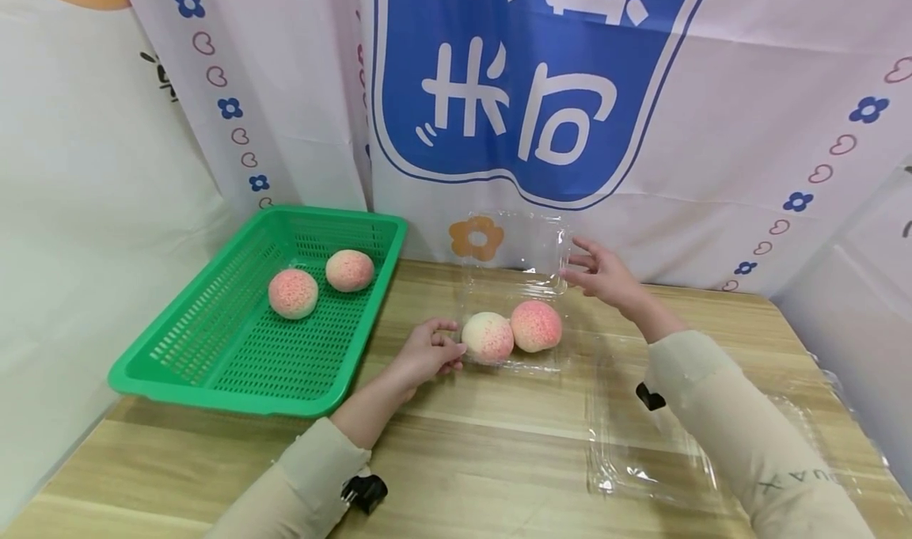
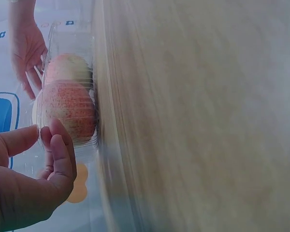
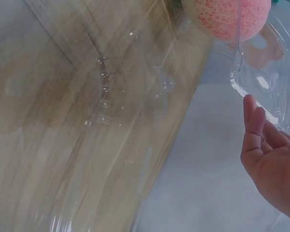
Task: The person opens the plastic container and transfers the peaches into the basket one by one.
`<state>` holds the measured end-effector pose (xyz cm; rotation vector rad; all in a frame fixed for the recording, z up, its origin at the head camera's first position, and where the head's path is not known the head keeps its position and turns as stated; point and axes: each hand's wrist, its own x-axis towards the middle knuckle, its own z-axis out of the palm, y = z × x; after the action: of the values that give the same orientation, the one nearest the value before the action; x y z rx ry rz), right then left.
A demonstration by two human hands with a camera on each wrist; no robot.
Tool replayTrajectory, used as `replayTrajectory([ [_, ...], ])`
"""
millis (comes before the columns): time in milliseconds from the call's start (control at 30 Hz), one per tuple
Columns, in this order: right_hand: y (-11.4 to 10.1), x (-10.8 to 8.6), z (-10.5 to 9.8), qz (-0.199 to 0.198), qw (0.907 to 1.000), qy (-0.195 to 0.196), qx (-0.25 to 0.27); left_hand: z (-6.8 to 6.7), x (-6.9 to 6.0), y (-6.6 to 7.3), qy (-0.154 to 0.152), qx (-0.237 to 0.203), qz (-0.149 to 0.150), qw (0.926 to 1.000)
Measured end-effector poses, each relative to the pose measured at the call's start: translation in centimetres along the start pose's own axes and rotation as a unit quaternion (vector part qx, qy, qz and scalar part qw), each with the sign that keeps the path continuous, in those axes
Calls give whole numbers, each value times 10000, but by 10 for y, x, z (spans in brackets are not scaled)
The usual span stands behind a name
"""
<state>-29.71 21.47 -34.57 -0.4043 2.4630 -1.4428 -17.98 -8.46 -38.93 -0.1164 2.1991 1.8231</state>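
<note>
A clear plastic clamshell box (image 1: 530, 365) stands on the table with its lid (image 1: 530, 246) raised at the back. Two pink-and-cream peaches sit side by side in its base, a paler peach (image 1: 488, 338) on the left and a pinker peach (image 1: 537, 326) on the right. At the box's left side my left hand (image 1: 427, 353) pinches the rim between thumb and fingertips, close to the paler peach. My right hand (image 1: 602, 274) is at the lid's right edge, its loosely extended fingers touching the plastic; the right wrist view shows these fingers (image 3: 253, 125) beside the lid.
To the left stands a green perforated basket (image 1: 363, 317) holding two more peaches, a nearer peach (image 1: 293, 294) and a farther peach (image 1: 350, 271). More clear plastic boxes (image 1: 641, 476) lie under and beside my right forearm. A printed cloth (image 1: 306, 127) hangs behind the table.
</note>
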Motion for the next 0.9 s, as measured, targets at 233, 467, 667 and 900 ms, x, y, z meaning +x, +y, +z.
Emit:
replayTrajectory([
  [233, 4, -9, 0, 134, 9998, -158, 2, 2, 2, -1, -21, 13, 6, 10000],
  [467, 0, -25, -1, 457, 9987, -193, 109, 1, 3, -1, -56, 38, -2, 10000],
  [667, -8, -41, 8, 807, 9941, -702, 153, -2, 4, -2, -62, 139, -19, 9999],
  [900, -17, -54, 24, 802, 9925, -922, 73, -3, 4, -1, -95, 297, -14, 9995],
])
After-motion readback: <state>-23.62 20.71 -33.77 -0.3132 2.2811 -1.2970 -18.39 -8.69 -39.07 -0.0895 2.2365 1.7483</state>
